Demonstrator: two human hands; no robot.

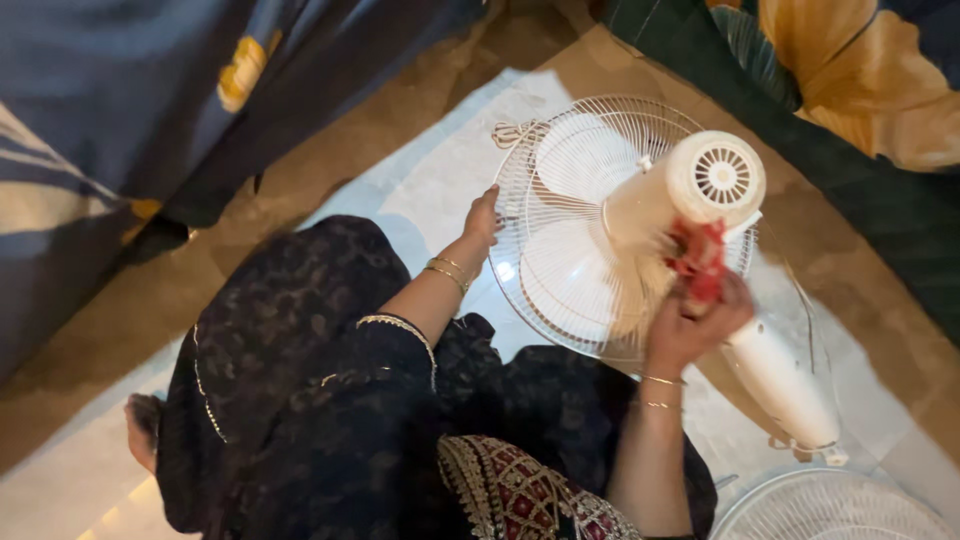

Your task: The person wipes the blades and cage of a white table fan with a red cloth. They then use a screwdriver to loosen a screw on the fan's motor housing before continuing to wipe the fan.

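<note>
A white pedestal fan lies on a white sheet [430,170], its wire grille [560,200] facing away and its round motor housing [715,180] toward me. My left hand [483,216] grips the grille's left rim. My right hand [692,318] is closed on a red cloth [698,260], pressed against the back of the fan just below the motor housing. The fan's white stem [780,380] runs down to the right past my right hand.
A second loose wire grille [830,508] lies at the bottom right. Dark patterned bedding [120,110] hangs at the left, and floral fabric [860,90] at the upper right. My dark garment [330,400] and a foot [142,430] fill the lower left. Brown floor surrounds the sheet.
</note>
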